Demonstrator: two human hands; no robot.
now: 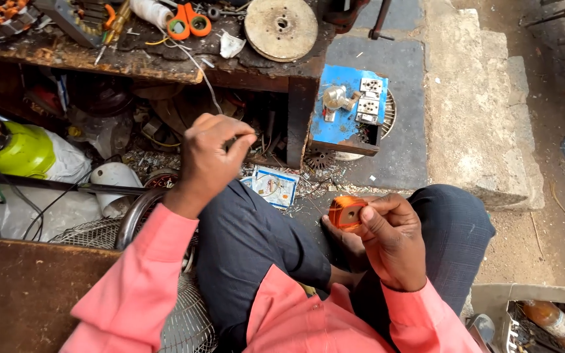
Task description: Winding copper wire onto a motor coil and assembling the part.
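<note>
My right hand grips a small orange coil of wound copper wire just above my right knee. My left hand is raised over my left knee, with thumb and fingers pinched on a thin wire end that is hard to see. A thin pale wire hangs from the workbench down toward my left hand. I sit cross-legged in dark trousers and pink sleeves.
A cluttered workbench stands ahead, with orange-handled scissors and a round metal disc on it. A blue switchboard leans by its leg. A yellow-green motor housing lies left, a fan guard lower left, concrete steps right.
</note>
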